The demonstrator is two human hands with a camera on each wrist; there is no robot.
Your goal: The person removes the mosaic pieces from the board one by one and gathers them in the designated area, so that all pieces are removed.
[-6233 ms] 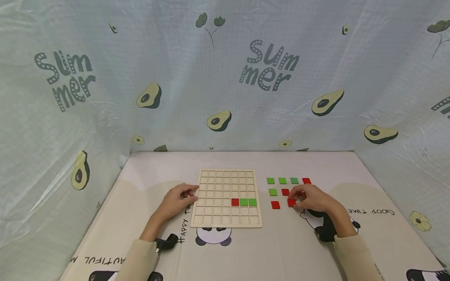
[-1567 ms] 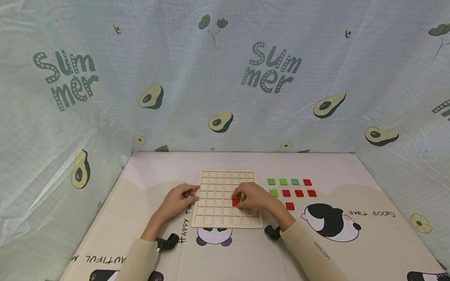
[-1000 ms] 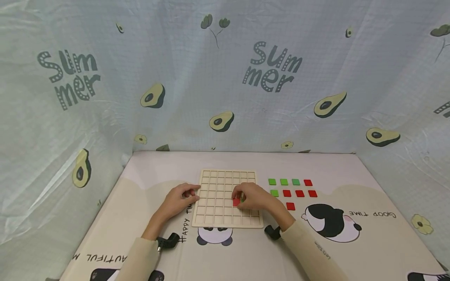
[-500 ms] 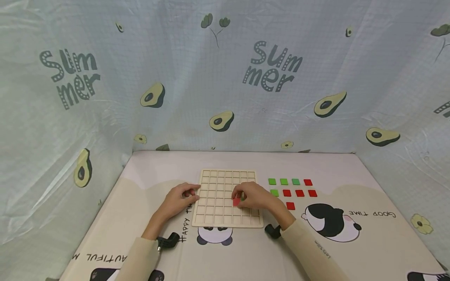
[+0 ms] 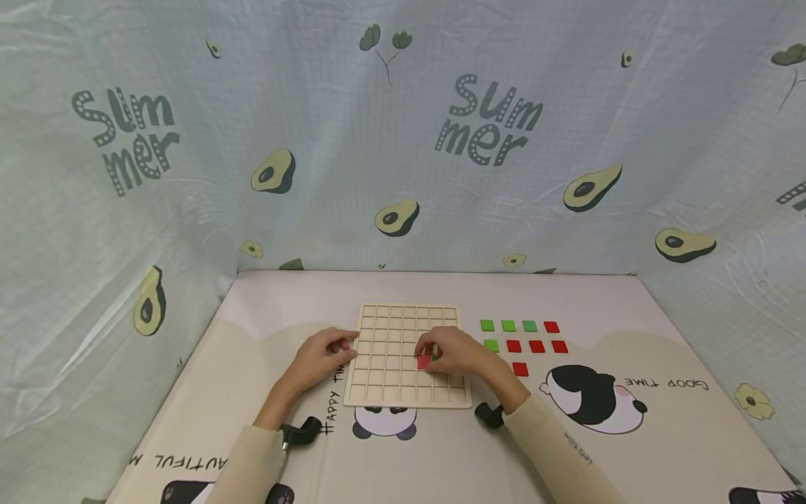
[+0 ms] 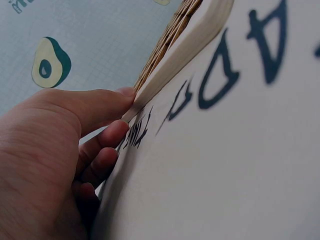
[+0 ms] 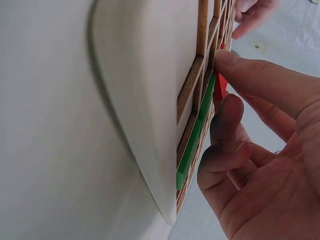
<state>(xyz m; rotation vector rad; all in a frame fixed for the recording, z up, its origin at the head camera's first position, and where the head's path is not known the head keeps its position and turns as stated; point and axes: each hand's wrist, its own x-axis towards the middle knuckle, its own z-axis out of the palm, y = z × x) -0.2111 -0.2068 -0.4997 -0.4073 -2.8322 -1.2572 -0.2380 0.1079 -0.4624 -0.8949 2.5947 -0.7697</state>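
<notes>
In the head view, my right hand (image 5: 455,350) is over the wooden grid board (image 5: 384,395), pinching a red square tile (image 5: 423,362) between thumb and fingers. The right wrist view shows this red tile (image 7: 220,86) tilted at the board, beside two green tiles (image 7: 188,160) lying in a row of cells. Whether another red tile lies beneath is hidden. My left hand (image 5: 320,358) rests at the board's left edge. In the left wrist view, its thumb and fingertips touch the board's side (image 6: 175,62), the fingers loosely bent.
Right of the board lie loose green tiles (image 5: 508,326) and red tiles (image 5: 536,346) in short rows. The printed tablecloth (image 5: 403,462) lies under everything. A patterned sheet (image 5: 327,140) hangs behind and at both sides.
Since the oldest frame, my right hand has moved left from the loose tiles to the board, and one red tile has left its spot there. In the last second both hands stay nearly still.
</notes>
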